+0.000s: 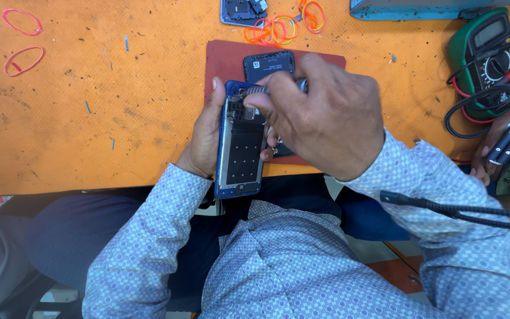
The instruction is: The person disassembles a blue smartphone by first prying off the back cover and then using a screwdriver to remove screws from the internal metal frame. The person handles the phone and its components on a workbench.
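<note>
My left hand (203, 137) grips an opened blue phone (240, 147) by its left side, its inner frame facing up, at the near edge of the orange table. My right hand (323, 115) is closed over a slim grey tool (267, 90) whose tip rests at the phone's upper end. A dark removed part (268, 64) lies on the red mat (225, 59) just beyond the phone. The right hand hides the phone's right edge.
Orange rubber bands (278, 28) and another phone part (240, 10) lie at the far edge. Red bands (23, 59) sit far left. A green multimeter (488, 56) with leads stands right. Another person's hand (491, 153) holds a dark device. A black cable (461, 210) crosses my right sleeve.
</note>
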